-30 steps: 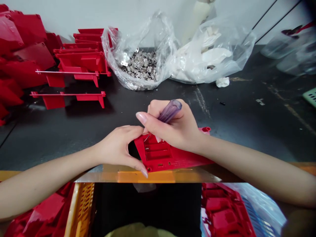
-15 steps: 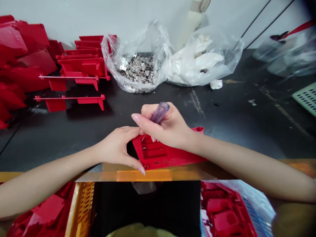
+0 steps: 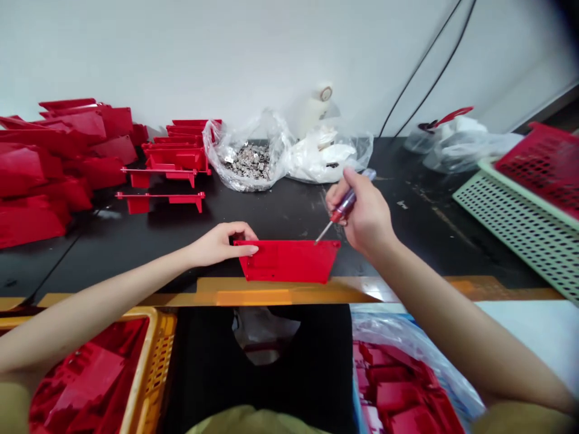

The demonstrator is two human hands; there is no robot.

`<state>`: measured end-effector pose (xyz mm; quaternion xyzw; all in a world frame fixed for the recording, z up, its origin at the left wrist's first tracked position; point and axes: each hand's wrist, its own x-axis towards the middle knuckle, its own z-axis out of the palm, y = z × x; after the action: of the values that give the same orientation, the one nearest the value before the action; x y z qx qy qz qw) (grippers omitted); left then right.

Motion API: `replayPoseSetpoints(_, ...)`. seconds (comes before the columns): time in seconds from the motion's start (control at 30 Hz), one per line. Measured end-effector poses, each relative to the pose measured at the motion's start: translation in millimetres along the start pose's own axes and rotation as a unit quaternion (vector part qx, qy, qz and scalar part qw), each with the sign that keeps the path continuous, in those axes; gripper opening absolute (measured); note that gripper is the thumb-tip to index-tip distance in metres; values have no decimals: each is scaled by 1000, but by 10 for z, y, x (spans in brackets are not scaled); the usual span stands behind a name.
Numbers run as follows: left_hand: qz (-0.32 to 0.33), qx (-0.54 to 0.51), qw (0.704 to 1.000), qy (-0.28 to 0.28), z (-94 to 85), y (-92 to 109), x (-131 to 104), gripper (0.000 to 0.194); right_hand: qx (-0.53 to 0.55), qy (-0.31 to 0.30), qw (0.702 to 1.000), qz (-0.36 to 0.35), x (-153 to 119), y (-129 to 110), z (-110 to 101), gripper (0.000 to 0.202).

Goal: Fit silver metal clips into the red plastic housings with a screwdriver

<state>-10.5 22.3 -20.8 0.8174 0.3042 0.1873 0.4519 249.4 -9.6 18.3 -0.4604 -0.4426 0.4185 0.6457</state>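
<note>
A red plastic panel [image 3: 294, 262] stands tilted up near the front edge of the black table. My left hand [image 3: 228, 243] pinches its left end, thumb on the near face and fingers behind. In my right hand [image 3: 364, 211] is a screwdriver [image 3: 346, 204] with a purple, clear handle and a red collar. The screwdriver's shaft slants down to the left, its tip at the panel's top edge toward the right end; whether it touches cannot be made out. The panel's far side is hidden.
Red panels stand in a row [image 3: 176, 150] and lie in a heap [image 3: 49, 163] at left. Behind are bags of metal clips [image 3: 248, 161] and white items [image 3: 323, 154]. A green basket [image 3: 511, 223] stands right; a yellow crate [image 3: 156, 349] and bagged red parts [image 3: 402, 386] sit below.
The panel has gone from lying flat to tilted up. My right hand with the screwdriver has moved right, from the panel's left end to its upper right edge. The camera view has shifted too.
</note>
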Motion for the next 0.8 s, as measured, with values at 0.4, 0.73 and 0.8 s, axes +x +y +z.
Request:
replayPoseSetpoints(0.4,164,538,802,201,91,218,-294,22,1,6,989,149,-609,177,-167,49)
replayPoseSetpoints(0.73,165,543,815,119,749,274,-485,44,-25,-33,970,240,-684,440,-123,41)
replayPoseSetpoints(0.8,148,504,843,116,757,323,-486,49,-25,-49,963,263,-661,455,-139,42)
